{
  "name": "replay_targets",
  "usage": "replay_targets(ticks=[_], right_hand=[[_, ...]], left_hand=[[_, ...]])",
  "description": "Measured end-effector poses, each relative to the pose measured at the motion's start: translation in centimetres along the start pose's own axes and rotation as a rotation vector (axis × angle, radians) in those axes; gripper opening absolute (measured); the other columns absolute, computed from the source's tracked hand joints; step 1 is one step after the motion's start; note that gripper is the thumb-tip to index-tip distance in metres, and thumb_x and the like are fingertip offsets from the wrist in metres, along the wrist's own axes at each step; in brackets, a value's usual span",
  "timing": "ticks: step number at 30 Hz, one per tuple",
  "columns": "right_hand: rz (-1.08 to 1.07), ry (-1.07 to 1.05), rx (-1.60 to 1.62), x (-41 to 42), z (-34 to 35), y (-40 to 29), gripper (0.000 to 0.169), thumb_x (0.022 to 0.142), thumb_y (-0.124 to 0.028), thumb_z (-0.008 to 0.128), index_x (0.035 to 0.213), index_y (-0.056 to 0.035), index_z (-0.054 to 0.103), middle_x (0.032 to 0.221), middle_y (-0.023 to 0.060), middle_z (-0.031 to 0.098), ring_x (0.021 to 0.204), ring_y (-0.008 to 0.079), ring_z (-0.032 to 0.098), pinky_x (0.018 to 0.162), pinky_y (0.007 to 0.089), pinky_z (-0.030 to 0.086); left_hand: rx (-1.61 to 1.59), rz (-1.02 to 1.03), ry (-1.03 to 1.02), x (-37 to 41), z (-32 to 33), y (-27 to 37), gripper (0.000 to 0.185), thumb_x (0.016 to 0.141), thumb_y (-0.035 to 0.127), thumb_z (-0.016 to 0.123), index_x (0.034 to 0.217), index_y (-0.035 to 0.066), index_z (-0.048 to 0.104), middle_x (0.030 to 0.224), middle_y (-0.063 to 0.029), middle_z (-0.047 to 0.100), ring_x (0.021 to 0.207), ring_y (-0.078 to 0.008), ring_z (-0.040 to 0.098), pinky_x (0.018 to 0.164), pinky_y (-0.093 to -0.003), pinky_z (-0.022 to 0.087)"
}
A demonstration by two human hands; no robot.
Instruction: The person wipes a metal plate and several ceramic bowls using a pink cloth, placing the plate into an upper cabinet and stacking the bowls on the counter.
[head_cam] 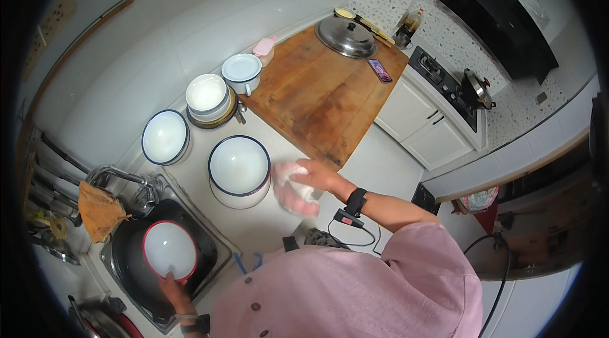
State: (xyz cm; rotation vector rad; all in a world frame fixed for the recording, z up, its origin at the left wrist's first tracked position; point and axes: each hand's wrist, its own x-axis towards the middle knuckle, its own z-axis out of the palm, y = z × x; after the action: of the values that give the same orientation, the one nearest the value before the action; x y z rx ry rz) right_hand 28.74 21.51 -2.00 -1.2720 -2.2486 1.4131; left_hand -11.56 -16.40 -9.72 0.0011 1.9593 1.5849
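Note:
My left hand [176, 293] grips the red rim of a white enamel bowl [169, 247], tilted over a large black pan [126, 262] in the stainless-steel sink [214, 226]. In my right hand [323, 176] is a pink and white cloth [296, 193], blurred by motion, at the counter's edge. Just left of the cloth stands a stack of white enamel bowls [239, 166], the top one blue-rimmed. Another blue-rimmed bowl [165, 137] sits behind the sink, near the wall.
Stacked dishes [206, 93], a lidded enamel mug [241, 70] and spoons [241, 114] stand along the wall. A wooden board [319, 95] carries a steel lid [346, 39] and a phone [380, 71]. An orange cloth [99, 209] hangs on the faucet [142, 181]. A cable [352, 245] dangles below my right wrist.

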Motion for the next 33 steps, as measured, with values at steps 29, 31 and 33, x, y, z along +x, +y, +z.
replay_targets(ticks=[29,31,33], right_hand=[[-0.918,-0.022,-0.122,-5.9,-7.9,4.7,0.045,0.076,-0.013,0.074,0.118,-0.0073,0.061,0.119,0.0131,0.063,0.119,0.0323,0.056,0.098,0.0446,0.043],[-1.058,0.163,-0.395,-7.2,-11.2,0.7,0.048,0.075,-0.016,0.076,0.120,-0.0095,0.061,0.119,0.0120,0.063,0.123,0.0301,0.054,0.099,0.0468,0.040],[-1.137,0.096,-0.592,-6.6,-12.3,1.1,0.050,0.074,-0.020,0.077,0.121,-0.0098,0.062,0.118,0.0100,0.063,0.128,0.0318,0.049,0.102,0.0505,0.036]], left_hand=[[0.454,0.238,-0.826,-16.4,34.6,1.3,0.018,0.085,0.004,0.055,0.092,-0.006,0.069,0.081,-0.0037,0.069,0.066,-0.0149,0.062,0.056,-0.0293,0.046],[0.637,0.333,-0.853,-17.5,36.0,1.7,0.016,0.084,0.004,0.056,0.089,-0.005,0.068,0.077,-0.0070,0.068,0.066,-0.0171,0.062,0.057,-0.0329,0.047],[0.801,0.507,-0.899,-19.3,38.7,2.6,0.014,0.083,0.004,0.057,0.087,-0.005,0.067,0.075,-0.0116,0.067,0.066,-0.0201,0.062,0.058,-0.0359,0.047]])
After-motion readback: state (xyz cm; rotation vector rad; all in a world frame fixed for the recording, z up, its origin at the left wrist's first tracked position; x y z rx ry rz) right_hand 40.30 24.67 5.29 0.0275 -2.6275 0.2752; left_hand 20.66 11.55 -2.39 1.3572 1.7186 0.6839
